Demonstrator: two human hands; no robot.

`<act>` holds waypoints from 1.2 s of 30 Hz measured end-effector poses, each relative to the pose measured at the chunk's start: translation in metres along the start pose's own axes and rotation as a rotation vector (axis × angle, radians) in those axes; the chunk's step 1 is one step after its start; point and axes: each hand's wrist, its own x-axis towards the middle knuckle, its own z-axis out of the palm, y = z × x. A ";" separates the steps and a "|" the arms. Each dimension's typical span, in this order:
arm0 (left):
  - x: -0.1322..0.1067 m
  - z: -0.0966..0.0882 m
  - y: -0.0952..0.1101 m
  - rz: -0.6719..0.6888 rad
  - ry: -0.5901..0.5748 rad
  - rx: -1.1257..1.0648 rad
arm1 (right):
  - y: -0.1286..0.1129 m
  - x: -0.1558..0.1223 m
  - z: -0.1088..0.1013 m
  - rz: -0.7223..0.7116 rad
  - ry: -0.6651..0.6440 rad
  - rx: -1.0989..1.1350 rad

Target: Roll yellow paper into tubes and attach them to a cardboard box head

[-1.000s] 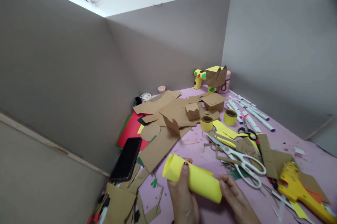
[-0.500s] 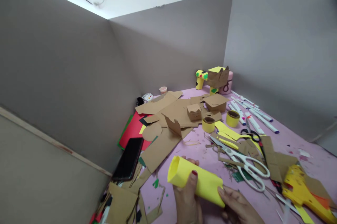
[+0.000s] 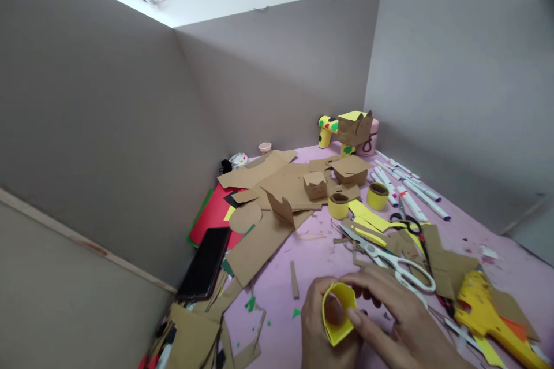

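A yellow paper tube (image 3: 339, 332) is held low at the front, its open end facing me, so I look into its hollow. The rim is uneven and slightly angular. My left hand (image 3: 315, 323) wraps round the tube from the left. From the right, my right hand (image 3: 400, 317) grips the rim between thumb and fingers. White-handled scissors (image 3: 402, 268) lie just beyond my right hand. Two short yellow rings, a nearer one (image 3: 338, 210) and a farther one (image 3: 377, 200), stand farther back with brown insides.
A yellow glue gun (image 3: 487, 311) lies at the right, with several markers (image 3: 415, 201) behind. Cardboard sheets (image 3: 262, 248) and a small cardboard box (image 3: 315, 187) cover the middle. A black phone (image 3: 205, 265) lies left. Grey panels (image 3: 277, 74) border the pink table (image 3: 281, 268).
The tube has turned from lying sideways to pointing its open end at me. My right hand has moved from its far right end up to the rim. A cardboard strip now shows on the table.
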 end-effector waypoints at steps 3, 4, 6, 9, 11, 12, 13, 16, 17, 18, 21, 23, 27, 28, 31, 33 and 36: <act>0.000 0.000 -0.002 0.070 -0.016 0.088 | -0.011 0.016 -0.012 0.021 -0.135 -0.167; 0.000 -0.001 -0.002 0.094 -0.023 0.119 | -0.011 0.018 -0.014 0.024 -0.169 -0.209; 0.001 -0.001 -0.004 0.123 -0.024 0.177 | -0.007 0.021 -0.015 -0.018 -0.219 -0.276; 0.002 -0.002 -0.007 0.122 -0.011 0.209 | -0.001 0.021 -0.015 -0.139 -0.252 -0.337; 0.003 -0.002 -0.008 0.110 -0.016 0.208 | 0.001 0.022 -0.015 -0.187 -0.250 -0.373; 0.004 -0.002 -0.008 0.104 -0.026 0.215 | 0.001 0.023 -0.016 -0.218 -0.245 -0.389; 0.005 -0.003 -0.008 0.098 -0.041 0.227 | 0.001 0.023 -0.017 -0.249 -0.242 -0.403; 0.006 -0.006 -0.006 0.105 -0.104 0.289 | -0.002 0.026 -0.020 -0.308 -0.256 -0.440; 0.007 -0.007 -0.006 0.105 -0.128 0.303 | -0.004 0.026 -0.020 -0.304 -0.264 -0.447; 0.007 -0.008 -0.005 0.097 -0.147 0.306 | -0.005 0.027 -0.020 -0.291 -0.273 -0.452; 0.006 -0.010 -0.004 0.036 -0.175 0.263 | -0.006 0.028 -0.019 -0.283 -0.297 -0.453; 0.005 -0.009 -0.005 -0.005 -0.165 0.222 | -0.005 0.028 -0.017 -0.310 -0.297 -0.458; 0.005 -0.010 -0.006 -0.038 -0.129 0.170 | -0.005 0.029 -0.014 -0.360 -0.239 -0.461; 0.006 -0.011 -0.006 -0.032 -0.127 0.178 | -0.006 0.028 -0.014 -0.362 -0.201 -0.452; 0.007 -0.016 -0.009 0.026 -0.159 0.260 | -0.013 0.022 -0.016 -0.335 -0.111 -0.399; 0.008 -0.020 -0.012 0.077 -0.214 0.312 | -0.018 0.017 -0.018 -0.305 -0.159 -0.356; 0.009 -0.022 -0.015 0.159 -0.291 0.389 | -0.025 0.011 -0.016 -0.210 -0.313 -0.331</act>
